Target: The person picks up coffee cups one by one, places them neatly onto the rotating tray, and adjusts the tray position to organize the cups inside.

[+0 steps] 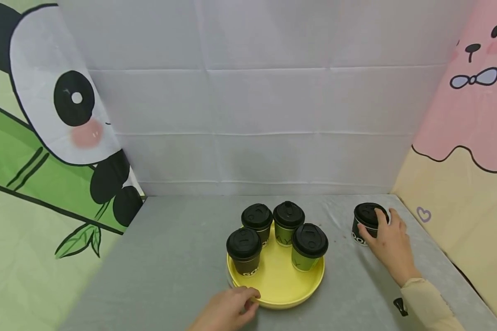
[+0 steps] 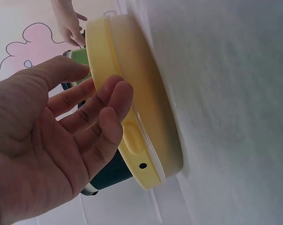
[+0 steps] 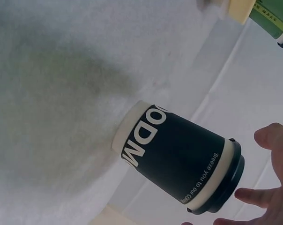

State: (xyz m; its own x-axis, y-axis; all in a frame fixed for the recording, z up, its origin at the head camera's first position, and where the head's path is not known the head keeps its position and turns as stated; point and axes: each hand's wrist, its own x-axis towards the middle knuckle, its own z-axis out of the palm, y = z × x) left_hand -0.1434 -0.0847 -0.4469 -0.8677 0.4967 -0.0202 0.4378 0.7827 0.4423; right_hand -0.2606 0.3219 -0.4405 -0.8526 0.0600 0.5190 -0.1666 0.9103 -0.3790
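Note:
A black paper cup [image 1: 359, 232] with a black lid stands upright on the right of the table; white letters show on its side in the right wrist view. My right hand [image 1: 391, 243] is spread around its lid, and in the right wrist view a gap shows between the thumb and the lid. At the front rim of a round yellow tray [image 1: 287, 294] is my left hand [image 1: 229, 308], its fingers loosely bent and touching the rim. The tray bears several lidded cups: dark ones [image 1: 246, 265] on the left, green ones [image 1: 304, 261] on the right.
A grey cloth covers the table [image 1: 170, 257]. Behind it rises a pale creased sheet [image 1: 265, 101]. A panda-printed cloth [image 1: 45, 128] borders the left, a pink and cream printed one [image 1: 476, 138] the right. A small black object [image 1: 401, 307] shows beside the right sleeve.

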